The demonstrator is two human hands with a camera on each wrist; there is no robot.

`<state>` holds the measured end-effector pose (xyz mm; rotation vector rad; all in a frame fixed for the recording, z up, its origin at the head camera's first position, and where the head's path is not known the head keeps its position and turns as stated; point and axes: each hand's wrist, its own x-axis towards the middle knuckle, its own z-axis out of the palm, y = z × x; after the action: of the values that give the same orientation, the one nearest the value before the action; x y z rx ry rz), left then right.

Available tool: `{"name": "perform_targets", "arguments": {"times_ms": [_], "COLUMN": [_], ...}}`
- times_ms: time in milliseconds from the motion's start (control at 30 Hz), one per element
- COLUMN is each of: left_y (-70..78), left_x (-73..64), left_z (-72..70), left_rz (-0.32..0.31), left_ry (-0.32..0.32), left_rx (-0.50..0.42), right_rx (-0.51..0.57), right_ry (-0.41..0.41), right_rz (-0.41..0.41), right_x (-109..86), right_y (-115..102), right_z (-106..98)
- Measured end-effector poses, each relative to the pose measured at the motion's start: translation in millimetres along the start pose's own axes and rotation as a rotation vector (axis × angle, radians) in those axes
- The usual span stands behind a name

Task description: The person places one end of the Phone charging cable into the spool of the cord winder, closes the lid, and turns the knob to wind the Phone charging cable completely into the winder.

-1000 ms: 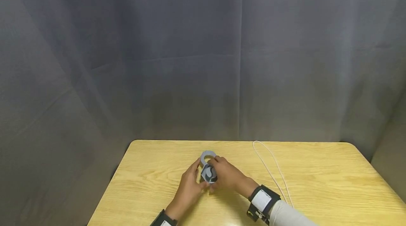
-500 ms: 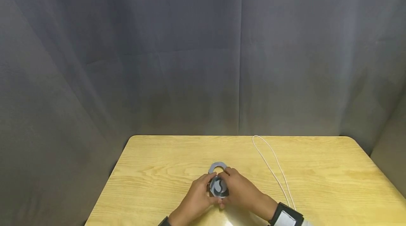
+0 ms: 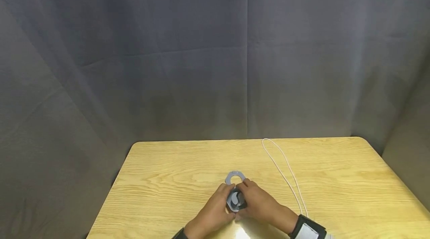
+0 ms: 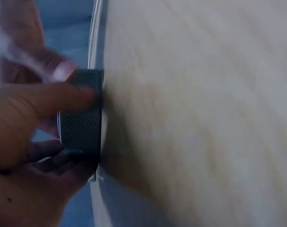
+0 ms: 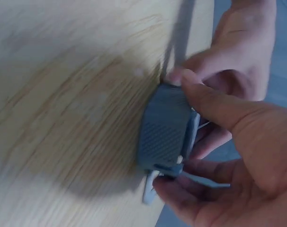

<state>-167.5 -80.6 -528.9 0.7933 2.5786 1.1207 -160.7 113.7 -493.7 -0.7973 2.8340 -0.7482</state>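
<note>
A dark grey hexagonal device [image 3: 236,200] with a lighter swirl-shaped piece on its face lies at the front middle of the table. A flat grey ring [image 3: 229,177] sticks out from its far side. Textured grips show on the device's edges in both wrist views. My left hand [image 3: 212,211] holds its left side, thumb at the near edge and fingers at the far edge. From the right, my right hand [image 3: 261,203] grips it the same way, the fingertips of both hands almost meeting. Fingers hide parts of its rim.
A thin white cord loop [image 3: 285,159] lies on the wooden table [image 3: 168,172] to the right, running from near the back edge towards my right wrist. Grey curtains [image 3: 188,63] hang behind the table and along its sides.
Both hands have drawn the hexagonal device nearer and slightly to the right, mostly in the first half second. The left fingers have shifted from beside the ring to the device's far edge.
</note>
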Motion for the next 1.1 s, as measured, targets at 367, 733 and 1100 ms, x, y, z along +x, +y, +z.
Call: {"name": "perform_targets", "arguments": {"times_ms": [367,733,1100], "left_y": [1.4,4.6,8.4], "left_x": [6.7,11.6,10.5], "left_z": [3.6,7.6,4.9], "left_rz": [-0.018,-0.01,-0.029], "left_ry": [-0.011,0.043,0.052], "left_rx": [0.043,0.074,0.025], "right_rx": [-0.144,-0.115,0.011], "right_ry": [0.179,0.128,0.09], "right_rz": [0.043,0.167,0.059], "right_x": [9.3,22.0,23.2], "right_y": [-19,-27,-24], "right_z": [0,-2,-11]}}
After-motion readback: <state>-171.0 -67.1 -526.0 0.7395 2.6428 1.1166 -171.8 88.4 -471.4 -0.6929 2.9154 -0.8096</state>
